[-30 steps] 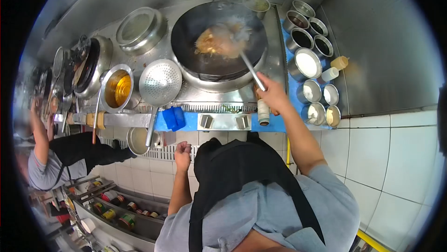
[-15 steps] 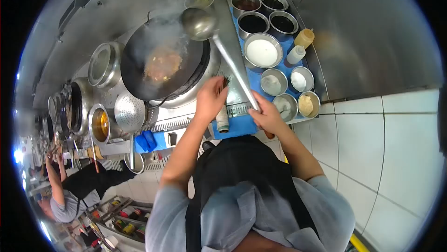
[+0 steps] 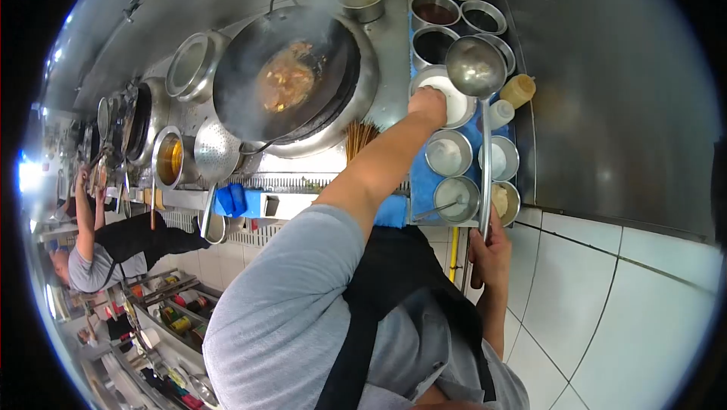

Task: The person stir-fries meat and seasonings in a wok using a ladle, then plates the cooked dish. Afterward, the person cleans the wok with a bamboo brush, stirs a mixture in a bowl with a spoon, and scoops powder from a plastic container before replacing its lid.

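My right hand (image 3: 491,251) is wrapped round the wooden end of a long metal ladle (image 3: 485,156). Its bowl, at the far end, hangs over the round metal seasoning pots. Over the near-left rim of a pot of white contents (image 3: 460,105) is my left hand (image 3: 429,104), its fingers curled down into the pot. The fingertips are hidden, and so is anything they pinch. To the left, a black wok (image 3: 238,69) on the stove holds browned food (image 3: 288,83) with smoke rising from it. A bamboo brush (image 3: 361,139) stands beside my left forearm.
Pots of dark sauce (image 3: 435,46) stand behind the white one, and pots of powder (image 3: 448,154) stand nearer. Squeeze bottles (image 3: 518,90) line the metal wall on the right. A perforated skimmer (image 3: 217,151) and an oil pot (image 3: 168,159) lie left. Another person (image 3: 106,255) works far left.
My left hand has moved from beside the brush to the white pot. My right hand has carried the ladle rightward, away from the wok. The view has shifted.
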Available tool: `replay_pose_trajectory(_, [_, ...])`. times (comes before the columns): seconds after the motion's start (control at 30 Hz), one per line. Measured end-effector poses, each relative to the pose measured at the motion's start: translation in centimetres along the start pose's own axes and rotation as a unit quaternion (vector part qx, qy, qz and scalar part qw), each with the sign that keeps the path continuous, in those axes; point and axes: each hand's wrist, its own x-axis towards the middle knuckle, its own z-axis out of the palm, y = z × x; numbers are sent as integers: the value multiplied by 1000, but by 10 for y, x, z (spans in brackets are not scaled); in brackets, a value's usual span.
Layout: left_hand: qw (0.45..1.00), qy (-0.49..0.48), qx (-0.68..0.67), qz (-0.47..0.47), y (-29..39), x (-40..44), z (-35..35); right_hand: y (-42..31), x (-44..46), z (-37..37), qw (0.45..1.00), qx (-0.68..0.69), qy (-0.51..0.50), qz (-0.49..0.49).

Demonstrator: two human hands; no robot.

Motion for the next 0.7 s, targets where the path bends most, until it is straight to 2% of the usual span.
replay_pose_trajectory(0.23, [1000,8,-18,-12,3,0,-1,-14,-4,-2,994,-94,51,18])
replay_pose_trajectory(0.33, [998,-16,-64,-15,2,1,1,-2,-8,-6,991,-120,52,-8])
replay_pose_trajectory(0.47, [996,34,-80,-4,-5,1,-1,-12,-17,5,989,-138,48,16])
replay_pose_trajectory(0.57, [983,90,-155,-32,-19,3,-38,-10,-19,12,996,-93,9,17])
replay_pose_trajectory(0.67, [971,130,-198,46,-56,-23,-104,-15,-22,33,998,-28,-37,47])
replay_pose_trajectory(0.7, [971,151,-182,46,-71,-28,-115,-20,-20,43,997,-7,-54,61])
